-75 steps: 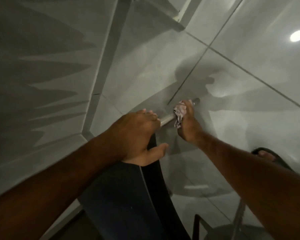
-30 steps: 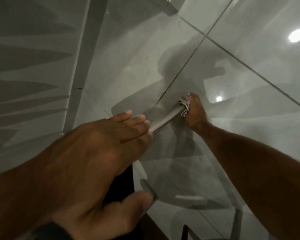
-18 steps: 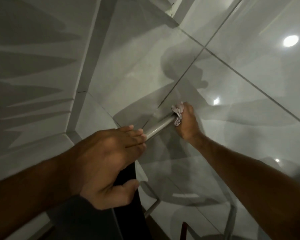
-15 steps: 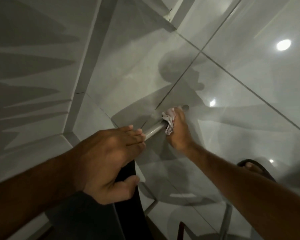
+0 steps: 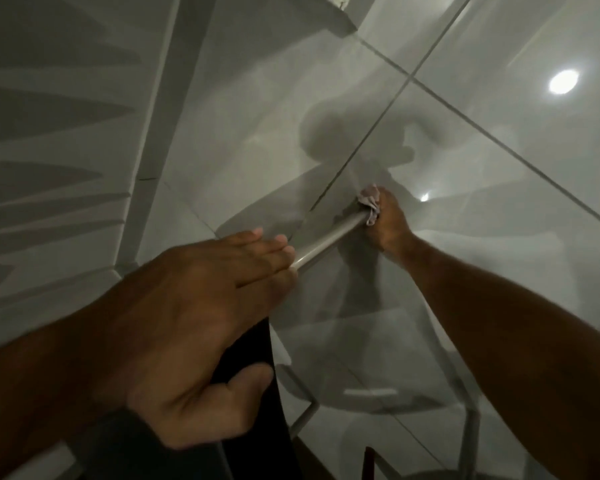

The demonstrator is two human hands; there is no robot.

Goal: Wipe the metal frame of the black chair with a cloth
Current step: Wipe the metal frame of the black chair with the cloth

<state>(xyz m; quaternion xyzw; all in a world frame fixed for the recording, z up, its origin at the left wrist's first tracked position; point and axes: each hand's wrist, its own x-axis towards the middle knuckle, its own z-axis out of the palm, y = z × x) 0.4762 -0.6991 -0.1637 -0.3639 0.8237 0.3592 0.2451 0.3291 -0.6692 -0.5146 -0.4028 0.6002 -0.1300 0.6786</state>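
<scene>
The black chair (image 5: 257, 403) is tipped over, its dark seat edge running down the lower middle. One metal leg (image 5: 329, 239) slants up and to the right from it. My left hand (image 5: 194, 327) grips the black seat edge where the leg starts, fingers over the top and thumb below. My right hand (image 5: 387, 221) is closed around the far end of the leg with a small pale pink cloth (image 5: 369, 206) bunched between palm and tube. The leg's tip is hidden by the cloth and hand.
Glossy grey floor tiles (image 5: 499, 168) with dark grout lines lie under the chair, reflecting ceiling lights. A pale wall and skirting (image 5: 160, 126) rise on the left. More metal frame tubes (image 5: 303, 415) show at the bottom, near a dark red edge (image 5: 368, 459).
My right hand has slid the cloth outward along the leg toward its far end, after coming nearer half a second ago. My left hand keeps its hold on the seat.
</scene>
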